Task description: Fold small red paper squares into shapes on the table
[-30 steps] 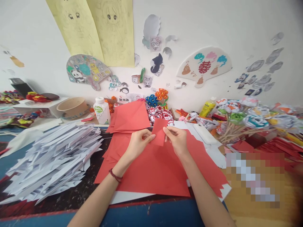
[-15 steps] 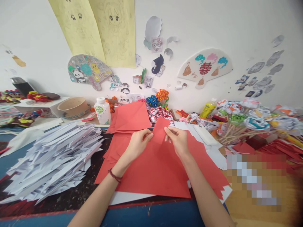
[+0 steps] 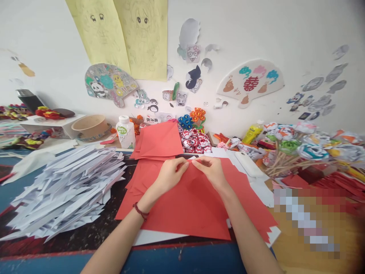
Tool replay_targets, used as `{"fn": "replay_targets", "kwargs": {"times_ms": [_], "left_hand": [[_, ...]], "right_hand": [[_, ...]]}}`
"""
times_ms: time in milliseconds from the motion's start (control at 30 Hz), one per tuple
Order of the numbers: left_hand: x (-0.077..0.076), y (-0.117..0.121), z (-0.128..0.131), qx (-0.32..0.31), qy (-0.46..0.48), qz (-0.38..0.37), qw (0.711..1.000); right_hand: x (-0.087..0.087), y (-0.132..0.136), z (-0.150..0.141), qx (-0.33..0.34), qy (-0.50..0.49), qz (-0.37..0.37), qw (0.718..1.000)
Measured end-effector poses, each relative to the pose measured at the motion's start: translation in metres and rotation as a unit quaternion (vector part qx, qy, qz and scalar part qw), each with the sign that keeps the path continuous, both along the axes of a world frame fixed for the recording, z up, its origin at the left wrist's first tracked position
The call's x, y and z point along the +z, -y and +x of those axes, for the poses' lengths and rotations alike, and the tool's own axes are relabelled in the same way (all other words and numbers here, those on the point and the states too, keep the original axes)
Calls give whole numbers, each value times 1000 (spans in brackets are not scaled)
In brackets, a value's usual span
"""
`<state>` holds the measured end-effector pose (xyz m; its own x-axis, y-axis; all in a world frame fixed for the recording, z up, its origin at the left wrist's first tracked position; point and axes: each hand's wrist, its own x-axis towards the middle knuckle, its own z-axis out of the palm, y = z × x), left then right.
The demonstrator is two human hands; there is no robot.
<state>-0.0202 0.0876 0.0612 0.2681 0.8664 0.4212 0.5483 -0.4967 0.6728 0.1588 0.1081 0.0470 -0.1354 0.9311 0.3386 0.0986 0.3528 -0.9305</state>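
Note:
My left hand (image 3: 170, 174) and my right hand (image 3: 210, 171) meet fingertip to fingertip over a large red paper sheet (image 3: 194, 205) lying on the table. Both hands pinch a small red paper piece (image 3: 190, 166) held low against the sheet; most of it is hidden between the fingers. A red cord bracelet sits on my left wrist (image 3: 139, 211). A stack of folded red sheets (image 3: 159, 140) lies just behind the hands.
A big heap of white folded paper strips (image 3: 65, 190) fills the left. A white bottle (image 3: 125, 132), a paper bowl (image 3: 89, 127), small paper flowers (image 3: 195, 139) and paper roses on sticks (image 3: 299, 146) line the back and right. A blurred patch covers the lower right.
The small red piece stood upright between my fingers; now both hands have drawn together and lowered it flat toward the red sheet.

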Motion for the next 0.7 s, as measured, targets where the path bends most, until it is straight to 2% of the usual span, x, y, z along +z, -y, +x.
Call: {"fn": "replay_targets", "kwargs": {"times_ms": [133,333,433,700], "left_hand": [[-1,0,6,16,39,-7,999],[1,0,4,16,46,-8,999],[2,-2,2,14,41,-9,999],[6,-5,-7,29,36,-38,998]], "right_hand": [[0,3,-3,-32,52,58,996],[3,13,-9,-100,125,176,971],[5,13,-6,-118,129,191,966],[8,8,3,-171,67,190,964]]}}
